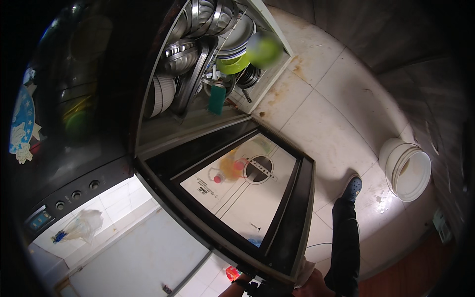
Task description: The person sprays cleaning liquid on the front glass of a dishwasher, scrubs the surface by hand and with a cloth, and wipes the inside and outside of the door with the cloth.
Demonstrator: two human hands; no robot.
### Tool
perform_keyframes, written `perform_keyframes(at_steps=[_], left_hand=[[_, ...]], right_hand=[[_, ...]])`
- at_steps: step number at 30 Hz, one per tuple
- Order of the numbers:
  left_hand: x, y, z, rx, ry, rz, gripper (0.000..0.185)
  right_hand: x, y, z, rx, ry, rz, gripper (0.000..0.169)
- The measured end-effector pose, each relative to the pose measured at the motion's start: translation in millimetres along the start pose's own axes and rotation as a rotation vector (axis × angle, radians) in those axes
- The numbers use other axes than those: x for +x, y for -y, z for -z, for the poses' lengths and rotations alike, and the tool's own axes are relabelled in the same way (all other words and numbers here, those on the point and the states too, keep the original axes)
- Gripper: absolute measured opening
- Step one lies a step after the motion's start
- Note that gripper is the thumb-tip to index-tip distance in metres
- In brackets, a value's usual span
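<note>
A dish cabinet (193, 107) stands with its dark-framed glass door (237, 200) swung out towards me. My left hand (243, 281), with a black band at the wrist, is at the door's outer edge near the bottom of the view; its fingers are mostly hidden. At the door's lower right corner, my right hand (315, 284) holds a pale cloth (305, 273) against the frame. Inside the cabinet are metal bowls (182, 55), stacked plates (237, 35), white ribbed bowls (163, 92), a green bowl (233, 65) and a green scouring pad (217, 99).
A white bucket (406, 169) stands on the tiled floor to the right, beyond my foot in a blue clog (354, 186). Control knobs (76, 195) line the dark cabinet front at left. A clear plastic bag (83, 224) lies below them. A blurred green spot overlaps the cabinet's right side.
</note>
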State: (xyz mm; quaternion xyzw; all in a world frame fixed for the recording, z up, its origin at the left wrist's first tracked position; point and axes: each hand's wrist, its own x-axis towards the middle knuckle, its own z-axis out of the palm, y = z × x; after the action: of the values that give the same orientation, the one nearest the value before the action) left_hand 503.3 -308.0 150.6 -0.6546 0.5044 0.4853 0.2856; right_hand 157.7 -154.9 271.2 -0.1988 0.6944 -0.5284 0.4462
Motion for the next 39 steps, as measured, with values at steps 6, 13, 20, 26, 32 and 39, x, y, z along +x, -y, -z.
perform_keyframes(at_steps=[6,13,20,26,32,39], left_hand=[[-3,-2,-1,-0.011,0.000,0.006,0.026],[-9,-2,0,-0.019,0.002,0.000,0.026],[-17,0,1,-0.036,0.013,-0.007,0.026],[-26,6,-8,-0.073,0.030,-0.002,0.026],[-27,5,-16,-0.118,0.024,0.009,0.026],[-21,11,-24,-0.155,0.041,0.026,0.026]], right_hand=[[-2,-2,5,0.035,0.007,-0.003,0.031],[-16,-13,3,0.212,0.066,-0.096,0.030],[-8,5,12,0.054,-0.014,0.005,0.027],[-16,-7,-1,0.215,0.017,-0.105,0.026],[-9,5,18,0.020,0.156,-0.107,0.044],[-20,-7,12,0.025,0.163,-0.126,0.044]])
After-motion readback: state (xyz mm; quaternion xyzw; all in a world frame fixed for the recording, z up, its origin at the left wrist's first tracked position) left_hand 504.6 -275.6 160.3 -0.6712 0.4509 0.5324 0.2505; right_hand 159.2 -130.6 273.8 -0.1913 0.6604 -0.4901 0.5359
